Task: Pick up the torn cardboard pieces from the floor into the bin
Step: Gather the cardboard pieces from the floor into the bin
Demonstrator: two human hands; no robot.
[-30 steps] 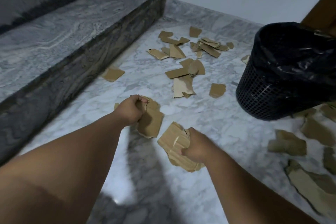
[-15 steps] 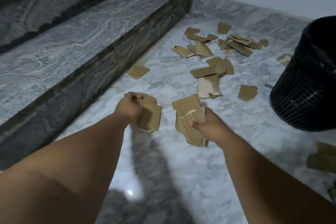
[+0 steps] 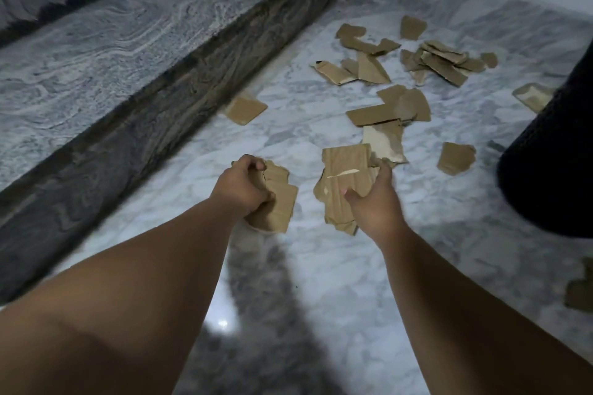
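Note:
My left hand (image 3: pixel 243 186) grips a bunch of brown torn cardboard pieces (image 3: pixel 278 202) above the marble floor. My right hand (image 3: pixel 372 202) holds a second stack of cardboard pieces (image 3: pixel 343 179), thumb on top. Several more torn pieces (image 3: pixel 390 109) lie scattered on the floor ahead, with a cluster (image 3: pixel 444 59) further back. The black mesh bin (image 3: pixel 548 163) stands at the right edge, only partly in view.
A dark marble step (image 3: pixel 167 86) runs along the left with a grey tread above it. One single piece (image 3: pixel 245 110) lies at the step's foot. Another piece (image 3: pixel 580 295) lies at the right edge. A white wall closes the back.
The view has swung left, so the bin has slid toward the right edge. My right hand has risen and moved closer to the left hand with its stack.

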